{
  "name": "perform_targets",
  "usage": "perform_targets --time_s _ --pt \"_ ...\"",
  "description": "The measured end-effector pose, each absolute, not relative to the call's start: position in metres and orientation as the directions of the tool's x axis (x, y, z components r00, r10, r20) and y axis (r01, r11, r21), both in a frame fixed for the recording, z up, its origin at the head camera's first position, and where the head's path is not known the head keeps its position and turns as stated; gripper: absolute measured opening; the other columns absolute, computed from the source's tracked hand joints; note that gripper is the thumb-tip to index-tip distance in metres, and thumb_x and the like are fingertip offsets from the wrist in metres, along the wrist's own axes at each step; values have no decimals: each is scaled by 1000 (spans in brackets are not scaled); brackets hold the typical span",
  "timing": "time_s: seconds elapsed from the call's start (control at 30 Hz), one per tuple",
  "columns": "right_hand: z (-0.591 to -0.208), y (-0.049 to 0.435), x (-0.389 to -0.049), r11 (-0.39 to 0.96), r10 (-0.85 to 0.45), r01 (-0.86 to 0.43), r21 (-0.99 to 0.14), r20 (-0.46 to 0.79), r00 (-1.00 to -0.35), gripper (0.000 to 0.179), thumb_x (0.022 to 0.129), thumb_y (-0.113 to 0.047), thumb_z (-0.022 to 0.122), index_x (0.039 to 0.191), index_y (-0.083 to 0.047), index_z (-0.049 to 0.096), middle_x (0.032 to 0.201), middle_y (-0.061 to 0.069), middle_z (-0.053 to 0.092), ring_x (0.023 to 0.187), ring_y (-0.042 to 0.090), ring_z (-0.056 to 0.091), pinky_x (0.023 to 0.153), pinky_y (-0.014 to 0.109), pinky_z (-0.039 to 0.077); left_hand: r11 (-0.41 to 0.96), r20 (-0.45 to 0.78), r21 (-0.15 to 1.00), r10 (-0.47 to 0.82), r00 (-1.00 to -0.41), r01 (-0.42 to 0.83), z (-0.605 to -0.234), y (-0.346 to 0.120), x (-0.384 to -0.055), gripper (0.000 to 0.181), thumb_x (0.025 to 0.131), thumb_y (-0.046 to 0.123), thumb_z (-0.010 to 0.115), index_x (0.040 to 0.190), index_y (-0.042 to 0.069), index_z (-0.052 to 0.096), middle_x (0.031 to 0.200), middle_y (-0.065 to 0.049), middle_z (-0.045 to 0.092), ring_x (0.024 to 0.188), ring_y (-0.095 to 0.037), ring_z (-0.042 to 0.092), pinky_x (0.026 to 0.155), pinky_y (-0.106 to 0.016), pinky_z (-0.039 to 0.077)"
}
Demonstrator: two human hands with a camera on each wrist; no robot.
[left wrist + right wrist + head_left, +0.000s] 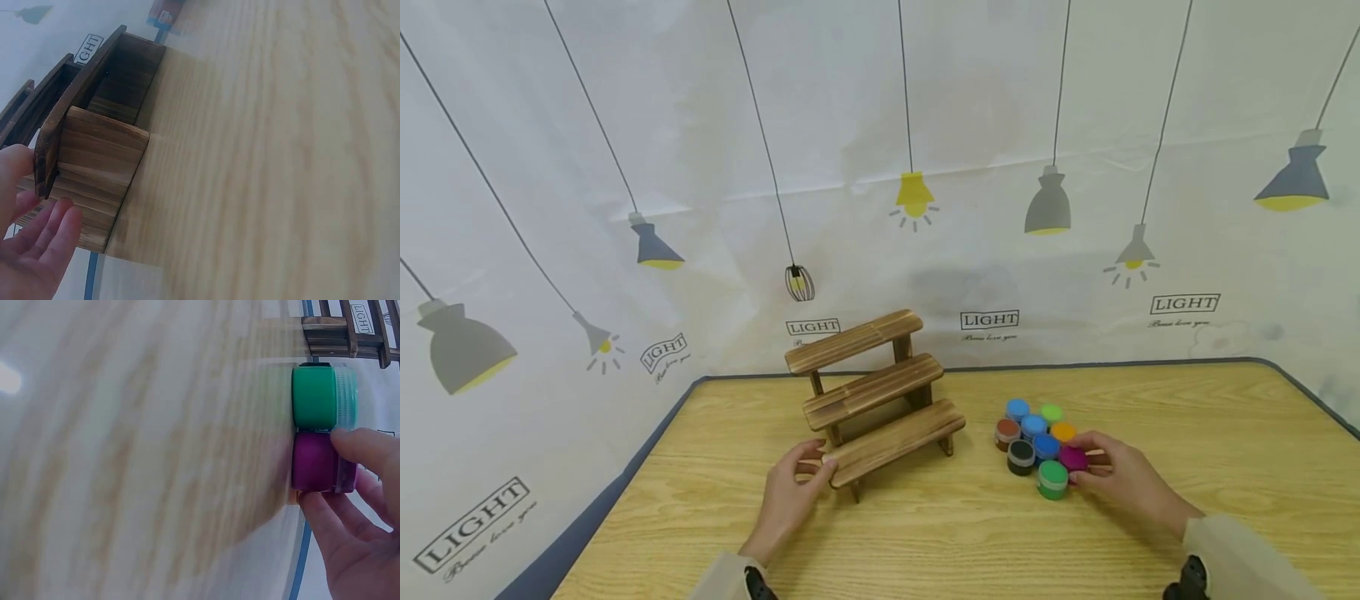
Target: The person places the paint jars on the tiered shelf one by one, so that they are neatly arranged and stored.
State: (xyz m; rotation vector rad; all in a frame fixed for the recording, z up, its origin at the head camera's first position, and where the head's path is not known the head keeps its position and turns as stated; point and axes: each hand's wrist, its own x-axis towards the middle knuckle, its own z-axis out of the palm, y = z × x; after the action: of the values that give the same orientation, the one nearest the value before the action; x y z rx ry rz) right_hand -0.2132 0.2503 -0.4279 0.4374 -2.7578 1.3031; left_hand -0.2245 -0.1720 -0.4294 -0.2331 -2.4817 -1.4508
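While the purple jar (314, 461) sits on the tabletop (962, 542), just beside the green jar (314, 398), the right hand (1123, 479) has it pinched between thumb and fingers. Over at the wooden stand (874, 390), the left hand (793, 487) pinches the lowest step's (898, 441) left end!

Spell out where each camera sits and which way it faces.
Head: worn on the head, facing forward and down at the wooden stand and jars; left hand, right hand and sleeves show.
Left wrist: sits there, faces the stand's end; left fingers show.
Right wrist: sits there, faces purple jar and green jar; right fingers show.
Shared: both wrist views include stand and table.
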Motion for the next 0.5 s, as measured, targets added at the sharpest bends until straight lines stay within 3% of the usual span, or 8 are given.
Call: perform_targets --time_s 0.3,0.5 --pt "-426 252 -217 618 -259 -251 -745 109 -960 37 78 -8 67 107 5 50 106 21 53 94 35 54 74 37 49 455 259 853 54 -964 254 -401 -162 -209 25 84 7 60 105 -8 58 99 -20 59 82 -30 58 68 -31 51" --pt "-427 253 -218 616 -260 -248 -748 105 -960 35 78 -8 67 106 3 50 105 20 52 93 34 55 73 36 49 472 223 851 75 -972 232 -420 -172 -225 27 83 16 63 105 -1 61 101 -13 60 81 -21 59 65 -26 49"
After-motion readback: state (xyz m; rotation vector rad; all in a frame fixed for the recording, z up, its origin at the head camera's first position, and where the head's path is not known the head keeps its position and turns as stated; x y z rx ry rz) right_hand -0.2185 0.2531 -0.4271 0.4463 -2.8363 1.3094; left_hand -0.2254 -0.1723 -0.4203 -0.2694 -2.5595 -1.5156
